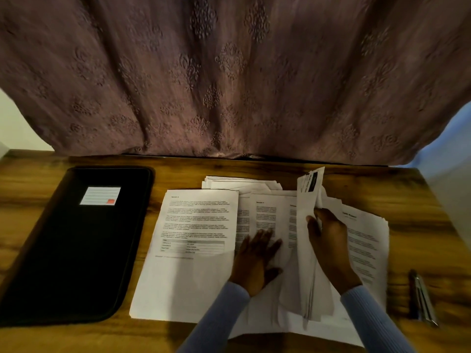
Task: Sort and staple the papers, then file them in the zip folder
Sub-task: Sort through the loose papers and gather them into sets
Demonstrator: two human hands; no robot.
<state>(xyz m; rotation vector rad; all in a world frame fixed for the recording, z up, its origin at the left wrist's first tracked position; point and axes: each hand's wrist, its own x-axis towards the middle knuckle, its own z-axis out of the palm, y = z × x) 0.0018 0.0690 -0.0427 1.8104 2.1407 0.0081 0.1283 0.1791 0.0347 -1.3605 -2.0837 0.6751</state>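
Observation:
Printed white papers lie spread over the middle of the wooden desk, several overlapping. My left hand rests flat, fingers spread, on the sheets in the middle. My right hand grips a bundle of sheets lifted on edge, almost upright, above the right part of the pile. A black zip folder with a white label lies shut on the left of the desk. A dark and silver stapler lies near the desk's right edge.
The wooden desk ends at a mauve patterned curtain hanging along its back edge. Bare wood shows between the folder and the papers and along the front edge.

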